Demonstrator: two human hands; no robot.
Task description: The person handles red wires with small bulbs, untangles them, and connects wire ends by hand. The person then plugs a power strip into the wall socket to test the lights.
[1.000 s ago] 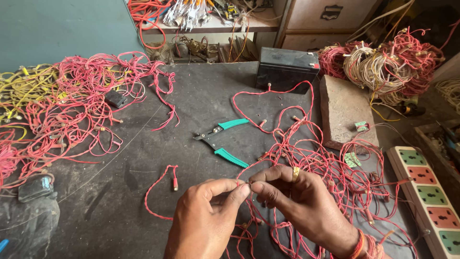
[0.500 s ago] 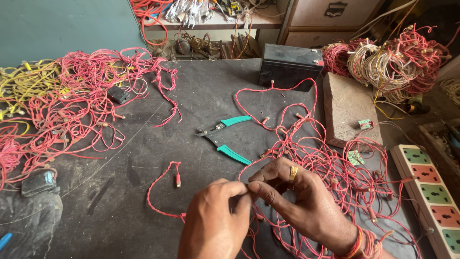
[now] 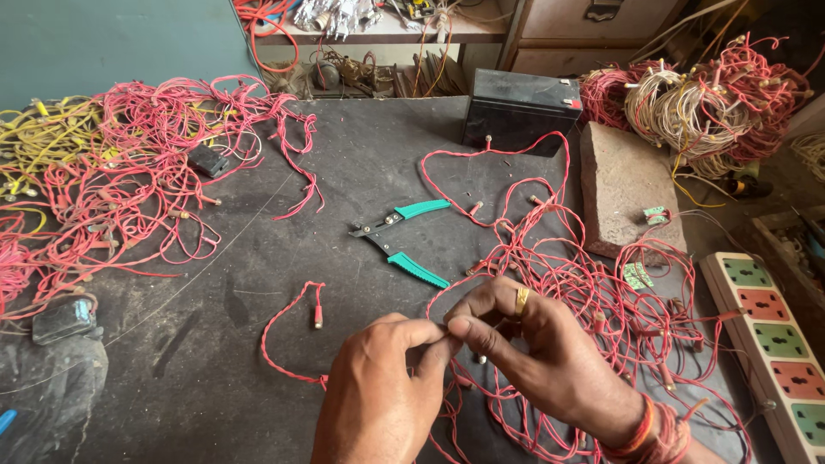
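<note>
Twisting step: left hand (image 3: 378, 395) and right hand (image 3: 533, 352) pinching one red wire (image 3: 288, 331) between fingertips. Next probably calls for the pliers (image 3: 402, 238) lying near on the tabletop (image 3: 215, 283).

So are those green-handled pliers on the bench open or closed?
Open: the green-handled pliers lie with their handles spread apart in a V.
</note>
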